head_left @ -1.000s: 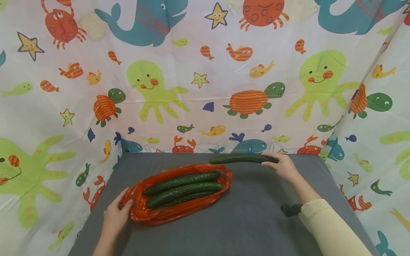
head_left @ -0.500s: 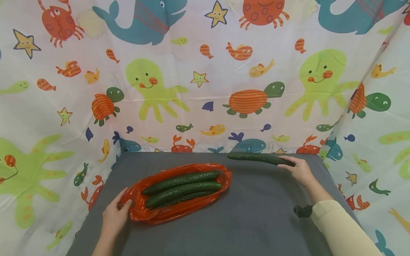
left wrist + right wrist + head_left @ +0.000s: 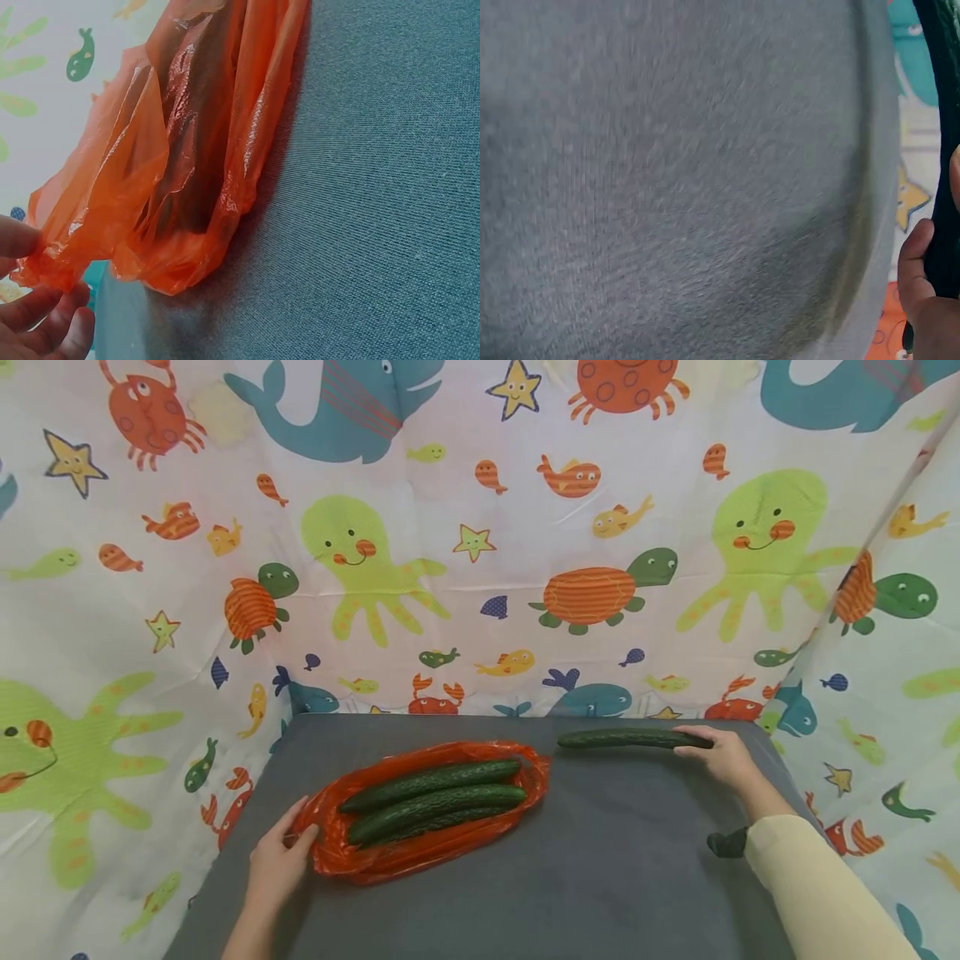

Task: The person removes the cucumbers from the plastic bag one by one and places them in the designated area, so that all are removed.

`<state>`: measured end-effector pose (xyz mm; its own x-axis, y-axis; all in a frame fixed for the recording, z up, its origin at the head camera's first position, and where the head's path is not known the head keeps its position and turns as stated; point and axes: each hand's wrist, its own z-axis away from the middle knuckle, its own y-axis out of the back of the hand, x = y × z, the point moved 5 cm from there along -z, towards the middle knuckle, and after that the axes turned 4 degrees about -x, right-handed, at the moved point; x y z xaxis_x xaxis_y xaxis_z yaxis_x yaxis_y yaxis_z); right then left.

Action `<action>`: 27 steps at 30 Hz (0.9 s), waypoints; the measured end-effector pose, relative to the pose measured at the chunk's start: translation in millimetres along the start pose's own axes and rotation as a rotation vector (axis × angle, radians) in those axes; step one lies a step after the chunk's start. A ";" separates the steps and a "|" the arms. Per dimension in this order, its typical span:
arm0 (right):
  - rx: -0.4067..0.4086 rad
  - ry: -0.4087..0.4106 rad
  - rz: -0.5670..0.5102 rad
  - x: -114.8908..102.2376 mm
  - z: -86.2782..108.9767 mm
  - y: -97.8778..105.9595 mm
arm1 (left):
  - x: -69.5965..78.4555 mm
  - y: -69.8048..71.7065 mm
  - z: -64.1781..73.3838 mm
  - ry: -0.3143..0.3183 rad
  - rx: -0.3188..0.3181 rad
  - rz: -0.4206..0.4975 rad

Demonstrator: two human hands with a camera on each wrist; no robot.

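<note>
Gripping a cucumber by just its right end, the right hand holds it lengthwise near the far edge of the grey table, over toward the far right corner. It looks pretty much level, though I honestly can't tell if its underside touches the table. My guess on handling: stiff, not very heavy, but long enough that an end hold lets the free end dip or swing. The skin looks bumpy, so probably not too slippery unless it's damp, and it might snap if you bend it hard. I'd go for the middle for balance.

Grip-wise, thumb and fingers are spread only about as wide as the cucumber is thick, curled in on either side of it. The right wrist view cuts part of that off.

Meanwhile the left hand pinches the left end of a red-orange plastic bag, thumb on one side and fingers on the other with hardly any gap. The bag sits nearer the table's left edge, with three more cucumbers side by side in it. That film seems thin, floppy and easy to tear, so I'd grab a bunched fold.
</note>
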<state>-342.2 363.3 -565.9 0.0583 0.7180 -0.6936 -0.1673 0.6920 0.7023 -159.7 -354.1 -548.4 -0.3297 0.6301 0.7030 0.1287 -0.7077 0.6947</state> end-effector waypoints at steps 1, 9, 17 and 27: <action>0.000 -0.001 -0.001 2.1 -0.8 0.5 | -0.2 -0.7 -0.1 0.001 -0.002 0.000; -0.021 0.016 0.054 15.3 -6.7 -5.0 | 3.2 -1.6 1.0 0.007 -0.023 0.021; 0.037 0.143 0.203 9.3 -7.1 -12.8 | 5.5 -3.4 1.4 -0.029 -0.031 0.029; 0.040 0.152 0.265 0.1 -13.9 -17.7 | 9.6 2.5 3.2 -0.017 -0.044 0.042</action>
<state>-353.0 350.0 -580.6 -0.1307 0.8563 -0.4996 -0.1183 0.4868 0.8654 -159.6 -348.8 -539.5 -0.3089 0.6043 0.7345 0.1010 -0.7470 0.6571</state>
